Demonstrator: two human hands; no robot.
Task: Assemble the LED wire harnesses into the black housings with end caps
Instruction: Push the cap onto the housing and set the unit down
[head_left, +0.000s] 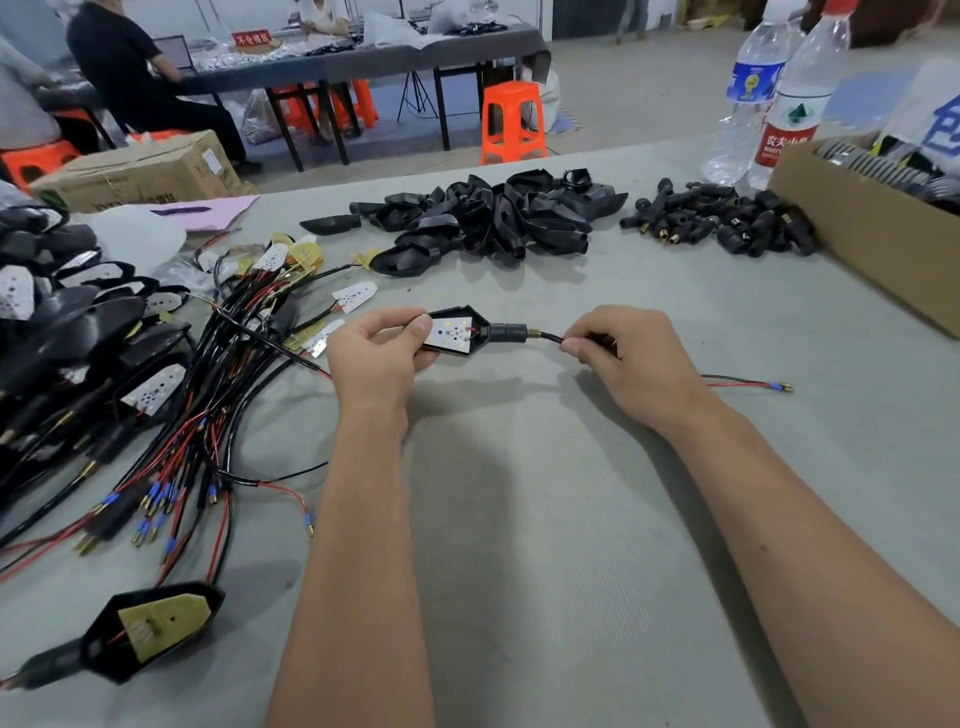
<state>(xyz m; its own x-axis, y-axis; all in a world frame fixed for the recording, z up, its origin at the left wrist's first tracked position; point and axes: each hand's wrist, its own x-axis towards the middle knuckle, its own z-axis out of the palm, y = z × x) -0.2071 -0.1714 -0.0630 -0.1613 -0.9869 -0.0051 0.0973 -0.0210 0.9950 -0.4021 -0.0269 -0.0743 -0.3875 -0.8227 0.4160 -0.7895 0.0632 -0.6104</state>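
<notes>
Housing in hand: a black housing (451, 335) with the white LED board (456, 331) seated in it, held just above the worktop (545, 519) at the centre of the view.
End cap: a black end cap (508, 332) sits on the housing's narrow right end, a brass tip showing beyond it; whether it is fully home I cannot tell.
Wire: the black lead (550, 338) leaves the cap to the right of the housing; past the hand a red and black pair (748, 383) trails on the worktop.
Left grip: the left hand (374, 358) is clamped on the housing, thumb across its upper left edge.
Right grip: the right hand (618, 353) pinches the lead just right of the cap, fingers closed on it.
Step in hand: likely drawing the lead taut so the board and cap settle into the housing.
Next move: probably a steady pull along the housing's axis while the left hand braces, then a check that the cap is snug.
Left of the housing: loose harnesses (208, 395) in a tangle, and beyond them a heap of finished units (67, 312).
Behind the housing: a pile of empty housings (493, 218).
Behind and to the right: spare end caps (727, 218), a cardboard box (857, 228) near them.
</notes>
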